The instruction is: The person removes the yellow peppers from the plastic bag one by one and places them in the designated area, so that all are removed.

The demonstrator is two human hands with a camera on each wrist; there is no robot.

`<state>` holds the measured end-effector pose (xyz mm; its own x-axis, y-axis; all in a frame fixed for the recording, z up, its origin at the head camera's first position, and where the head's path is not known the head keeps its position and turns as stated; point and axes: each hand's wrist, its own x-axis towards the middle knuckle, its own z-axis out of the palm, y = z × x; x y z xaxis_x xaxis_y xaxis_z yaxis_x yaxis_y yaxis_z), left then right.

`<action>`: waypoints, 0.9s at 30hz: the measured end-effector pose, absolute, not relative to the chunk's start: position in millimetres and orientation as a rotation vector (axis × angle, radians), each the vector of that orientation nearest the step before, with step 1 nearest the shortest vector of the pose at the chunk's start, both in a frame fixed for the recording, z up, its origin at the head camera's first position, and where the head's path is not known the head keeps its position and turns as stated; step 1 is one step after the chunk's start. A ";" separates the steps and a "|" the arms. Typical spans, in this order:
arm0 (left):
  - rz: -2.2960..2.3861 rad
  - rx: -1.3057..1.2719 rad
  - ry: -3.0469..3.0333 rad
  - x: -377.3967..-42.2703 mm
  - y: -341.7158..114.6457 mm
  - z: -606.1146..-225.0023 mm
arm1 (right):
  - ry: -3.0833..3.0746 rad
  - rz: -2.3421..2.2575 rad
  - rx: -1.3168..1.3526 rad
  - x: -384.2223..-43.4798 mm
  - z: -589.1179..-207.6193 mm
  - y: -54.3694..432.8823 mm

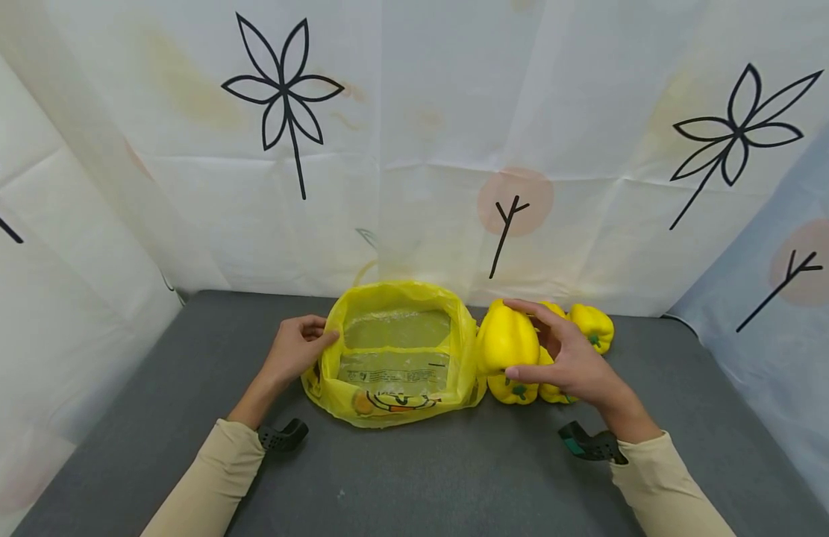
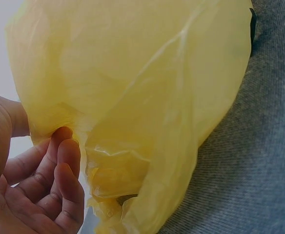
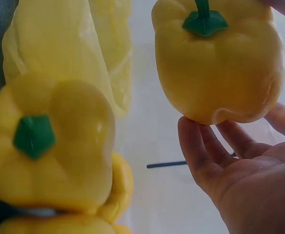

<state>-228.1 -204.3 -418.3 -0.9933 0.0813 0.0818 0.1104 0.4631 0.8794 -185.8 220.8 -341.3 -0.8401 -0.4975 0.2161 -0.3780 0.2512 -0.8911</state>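
Observation:
A yellow plastic bag (image 1: pixel 394 414) stands on the dark table with its mouth spread wide toward me. My left hand (image 1: pixel 295 349) pinches the bag's left rim; in the left wrist view its thumb and fingertips (image 2: pixel 68 148) close on the thin film. My right hand (image 1: pixel 575 358) holds a yellow bell pepper (image 1: pixel 508 339) between thumb and fingers, just right of the bag's mouth. The right wrist view shows this pepper's green stem (image 3: pixel 205 22) and its body held above another yellow bell pepper (image 3: pixel 50 146). Inside the bag I see only its creased film and printing.
More yellow bell peppers lie right of the bag, one in front (image 1: pixel 515 391) under the held one and another farther back (image 1: pixel 592 327). Behind the grey table (image 1: pixel 414 477) hangs a white cloth (image 1: pixel 421 149) with plant drawings.

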 end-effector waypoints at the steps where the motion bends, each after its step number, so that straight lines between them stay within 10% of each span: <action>1: -1.602 -0.176 -2.663 -228.0 -204.4 -418.4 | 2.392 -1.663 -0.841 -185.7 -340.8 222.6; 27: -1.598 -0.169 -2.663 -228.9 -204.2 -419.3 | 2.511 -1.695 -0.763 -178.1 -340.3 268.5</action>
<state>-228.9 -204.2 -419.3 -0.9936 0.0769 0.0826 0.1090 0.4662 0.8779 -178.1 268.5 -340.3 -0.8805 -0.4021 0.2512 -0.3832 0.2917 -0.8764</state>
